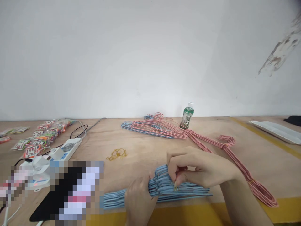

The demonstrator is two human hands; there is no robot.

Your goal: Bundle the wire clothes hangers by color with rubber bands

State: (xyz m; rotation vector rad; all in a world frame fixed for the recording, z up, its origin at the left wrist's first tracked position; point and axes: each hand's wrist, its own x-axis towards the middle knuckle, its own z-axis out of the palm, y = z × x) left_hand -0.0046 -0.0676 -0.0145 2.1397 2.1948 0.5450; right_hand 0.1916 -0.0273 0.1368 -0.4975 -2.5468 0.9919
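A bundle of blue wire hangers (pixel 168 190) lies along the table's front edge, directly below me. My left hand (pixel 139 196) is wrapped round the bundle just left of its middle. Over the bunched hooks, my right hand (pixel 188 168) pinches a thin yellowish rubber band (pixel 175 187) between thumb and forefinger. Part of the band is hidden by the fingers and the wire, so I cannot tell how far round it goes. Beyond the right wrist lie pink wire hangers (pixel 249 174) bundled with a band.
Behind are loose pink and blue hangers (pixel 155 127) and a green-labelled bottle (pixel 187 116). Yellow rubber bands (pixel 117 153) lie mid-table. On the left are a power strip (pixel 68 150), colourful packets (pixel 44 135) and a blurred dark device (pixel 61 191). A white tray (pixel 277 130) stands far right.
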